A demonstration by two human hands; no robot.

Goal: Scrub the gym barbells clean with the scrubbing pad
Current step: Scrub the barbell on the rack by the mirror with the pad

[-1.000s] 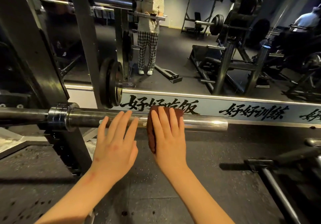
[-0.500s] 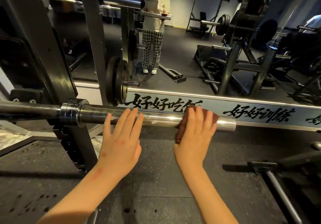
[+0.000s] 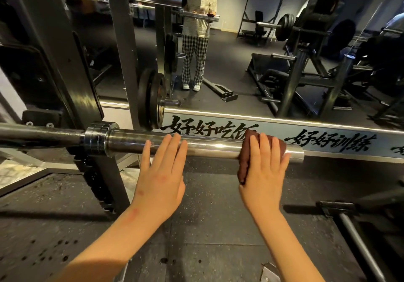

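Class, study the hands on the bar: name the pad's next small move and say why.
Probably slide the pad right to the tip of the bar: the right hand presses it just short of the end, bare metal beyond.

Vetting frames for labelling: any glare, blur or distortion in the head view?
Head view: a bright glare streak on the barbell sleeve between the left hand and right hand. Scrubbing pad sharp. Forearms and lower floor corners smeared. The wide-angle lens leans and bows the rack upright. Dim room, and the mirror behind adds reflections.
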